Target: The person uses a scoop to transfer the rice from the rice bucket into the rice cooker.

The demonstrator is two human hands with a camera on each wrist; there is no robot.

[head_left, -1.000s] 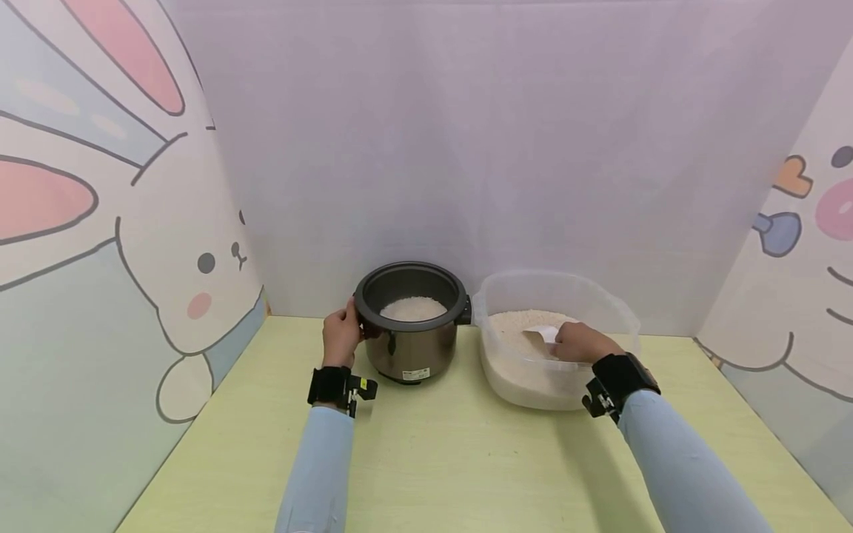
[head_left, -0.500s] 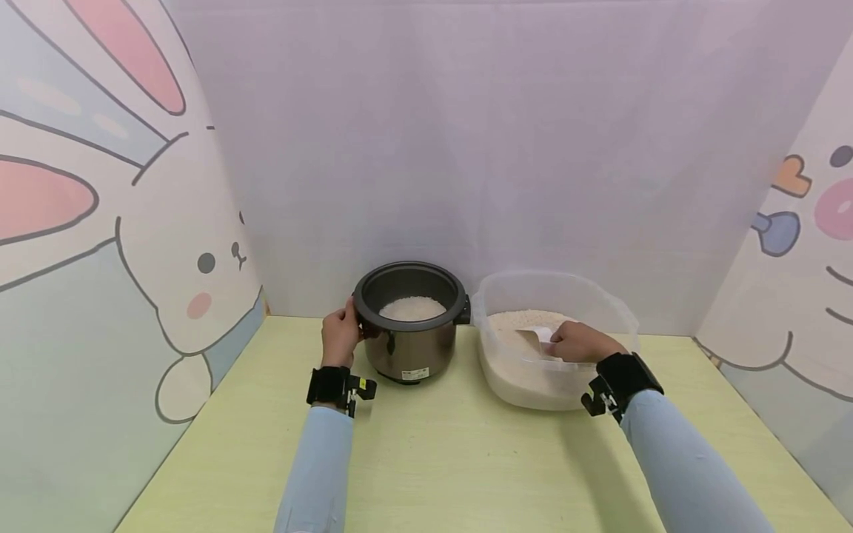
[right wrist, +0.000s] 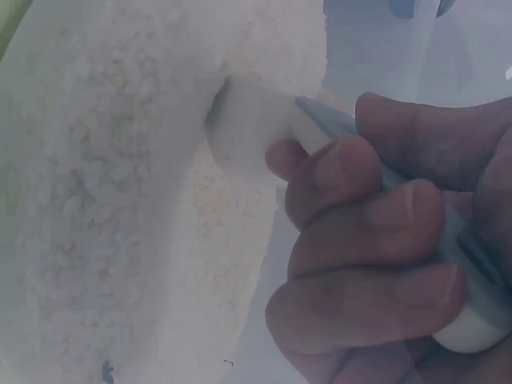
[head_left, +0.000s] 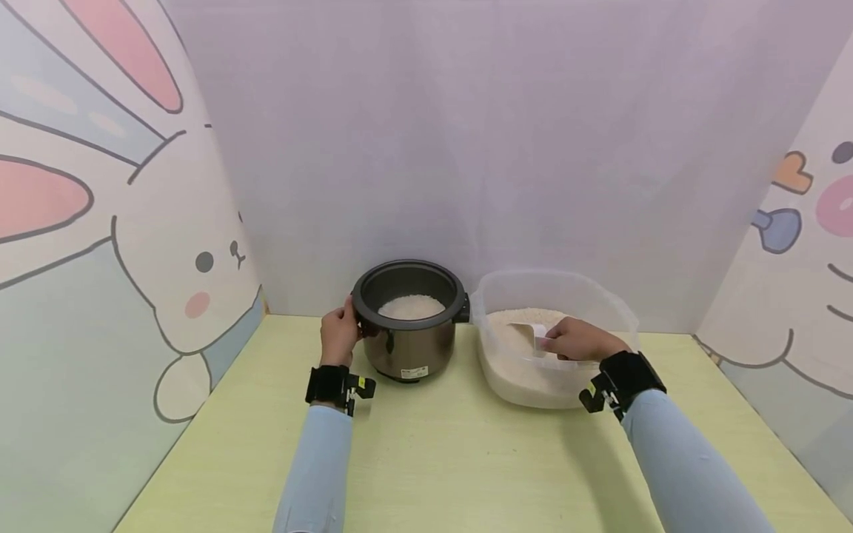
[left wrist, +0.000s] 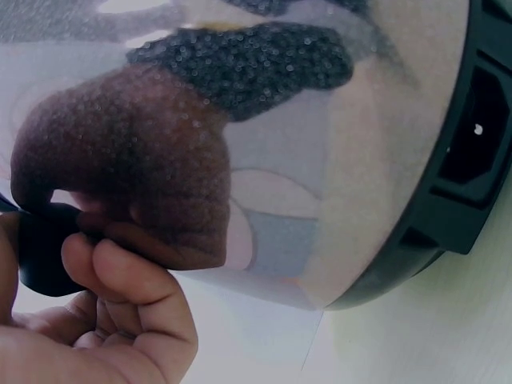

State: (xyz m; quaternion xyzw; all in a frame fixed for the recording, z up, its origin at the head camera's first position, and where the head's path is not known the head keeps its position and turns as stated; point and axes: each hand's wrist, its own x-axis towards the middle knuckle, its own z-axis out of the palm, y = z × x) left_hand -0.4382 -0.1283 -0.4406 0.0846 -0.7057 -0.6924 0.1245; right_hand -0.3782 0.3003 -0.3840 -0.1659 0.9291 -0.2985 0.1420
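My left hand (head_left: 338,337) is at the left side of a dark, shiny rice cooker (head_left: 409,352), its fingers curled round the black side handle (left wrist: 48,256). White rice (head_left: 411,307) lies inside the lidless cooker. My right hand (head_left: 583,340) reaches into a translucent plastic bin (head_left: 553,277) and grips a white scoop (head_left: 540,337) by its handle (right wrist: 472,330). The scoop's head (right wrist: 248,128) sits in the rice (right wrist: 216,208) at the bin's middle. How full the scoop is, I cannot tell. The bin's wall veils the right wrist view.
Cooker and bin stand side by side on a pale green table (head_left: 440,466), close to the lilac back wall (head_left: 400,148). A socket (right wrist: 412,6) or similar dark thing edges the right wrist view. Printed cartoon panels (head_left: 173,333) flank the table.
Through the rice, the scoop has shifted slightly left and its head has tipped up a little, with my right hand turning. My left hand keeps its hold on the cooker handle.
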